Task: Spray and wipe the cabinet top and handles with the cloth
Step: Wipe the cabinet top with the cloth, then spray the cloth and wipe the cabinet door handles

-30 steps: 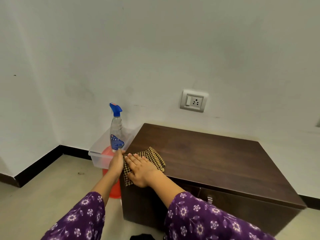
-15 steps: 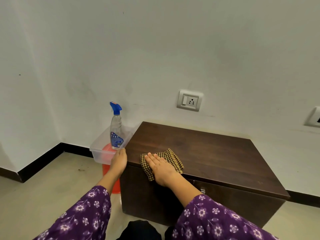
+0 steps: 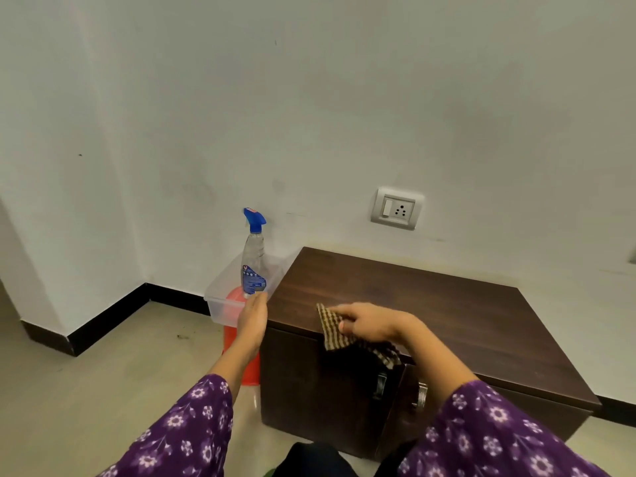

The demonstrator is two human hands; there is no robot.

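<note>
I judge the task to be in the wiping stage; my cloth [image 3: 335, 333] lies at the front edge of the cabinet top [image 3: 430, 304], part of it on the wood and part hanging down over the front; the far and right stretches of the top are not under the cloth, and I cannot tell from the sheen whether they are done; the two handles [image 3: 401, 390] below sit untouched by either hand, so I take them as left to do.

My right hand [image 3: 370, 323] is curled over the cloth, fingers bent round it and thumb tucked beneath, gripping it at the top's edge.

My left hand [image 3: 253, 316] reaches to the bottle [image 3: 254, 259], which stands upright in the tub [image 3: 220, 301] just beside the cabinet's left side; the fingers lie fairly straight, tips at the bottle's base; whether they have closed on it I cannot tell.
</note>
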